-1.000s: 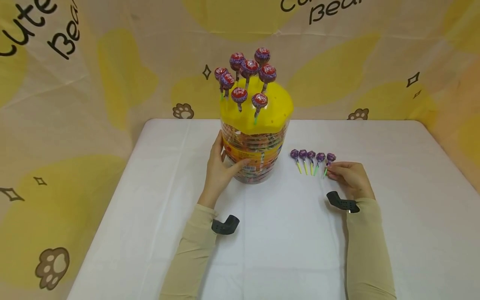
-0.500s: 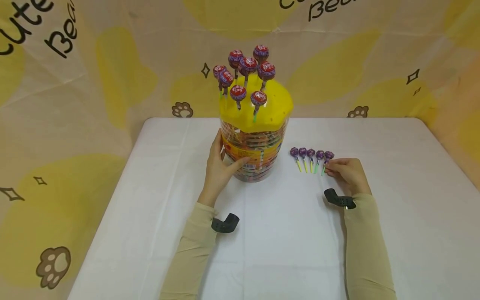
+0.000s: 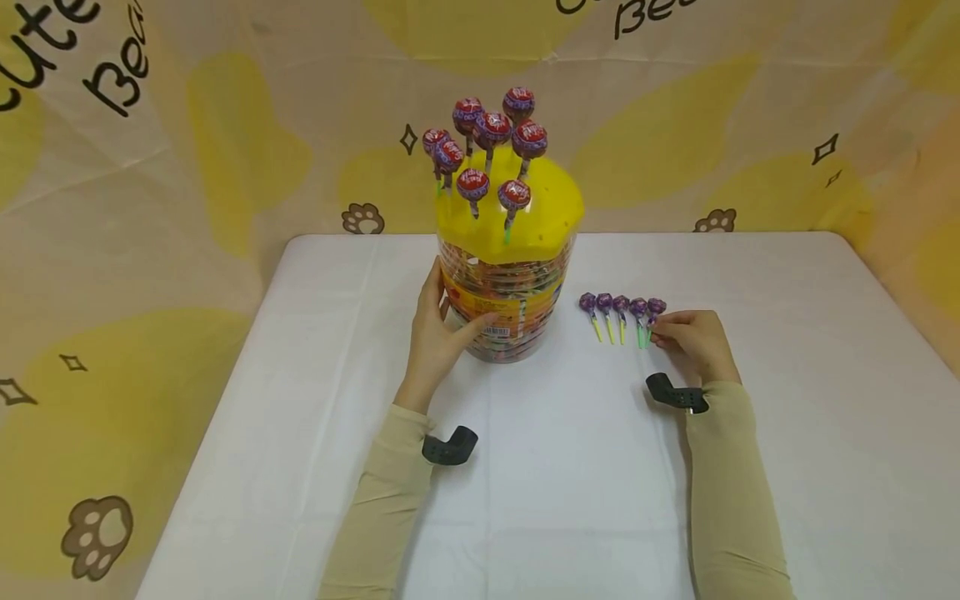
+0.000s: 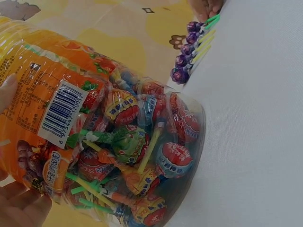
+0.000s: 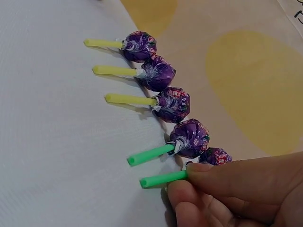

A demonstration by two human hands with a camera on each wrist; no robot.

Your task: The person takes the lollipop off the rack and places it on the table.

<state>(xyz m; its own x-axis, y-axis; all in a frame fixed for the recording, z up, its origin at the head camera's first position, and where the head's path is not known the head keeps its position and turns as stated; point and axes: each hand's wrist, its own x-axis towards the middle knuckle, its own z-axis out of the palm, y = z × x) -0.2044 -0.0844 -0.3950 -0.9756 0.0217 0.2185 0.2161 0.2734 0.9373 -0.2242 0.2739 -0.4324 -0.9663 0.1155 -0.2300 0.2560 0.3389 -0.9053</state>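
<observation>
My left hand (image 3: 438, 350) grips the side of a large clear candy jar (image 3: 517, 321), thumb across its orange label. The jar has a yellow lid (image 3: 551, 204) with several red-and-purple lollipops (image 3: 492, 129) standing upright in it. To its right, several purple-wrapped lollipops (image 3: 604, 302) lie in a row, sticks toward me. At the row's right end my right hand (image 3: 697, 342) pinches a green-stick lollipop (image 5: 163, 179) between thumb and fingers. Its purple head is partly hidden behind the thumb in the right wrist view. Beside it lies another green-stick lollipop (image 5: 190, 137).
A white cloth-covered table (image 3: 570, 483) lies under everything. Behind it hangs a yellow-patterned backdrop (image 3: 660, 125). Through the jar's clear wall, many-coloured wrapped lollipops (image 4: 175, 158) show in the left wrist view.
My right hand has moved slightly left and away from me, bringing the pinched lollipop closer to the row. The neighbouring green stick has turned straighter. My left hand stays on the jar.
</observation>
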